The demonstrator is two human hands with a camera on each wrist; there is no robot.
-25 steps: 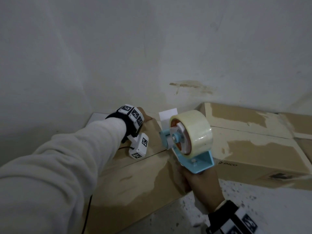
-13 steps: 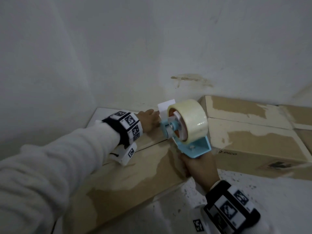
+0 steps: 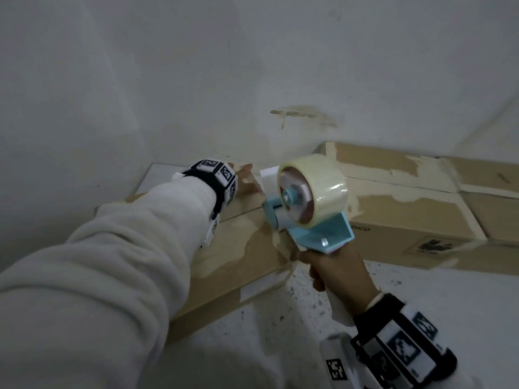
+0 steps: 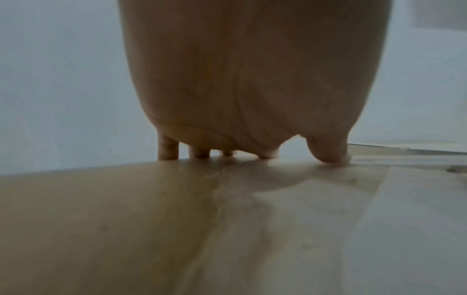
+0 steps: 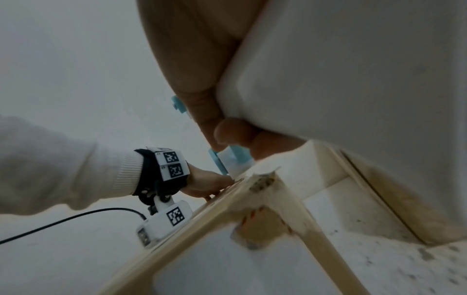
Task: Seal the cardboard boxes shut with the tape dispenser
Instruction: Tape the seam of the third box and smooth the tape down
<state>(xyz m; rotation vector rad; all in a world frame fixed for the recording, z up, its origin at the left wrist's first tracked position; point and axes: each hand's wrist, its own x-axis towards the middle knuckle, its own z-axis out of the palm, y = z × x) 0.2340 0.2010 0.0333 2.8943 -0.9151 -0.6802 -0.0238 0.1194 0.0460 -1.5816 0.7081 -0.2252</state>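
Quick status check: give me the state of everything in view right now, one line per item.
Near cardboard box: flaps down, centre seam visible; old torn tape patches on top.
Tape dispenser: held upright over the near box's seam, nearly full roll loaded.
Left hand: fingertips pressing the box top at its far end.
Right hand: gripping the dispenser handle.
Far cardboard boxes: flaps down, lying flat along the wall.

tape dispenser (image 3: 309, 209): light-blue frame, clear roll, over near box's far end | cardboard boxes (image 3: 241, 248): brown, flaps closed
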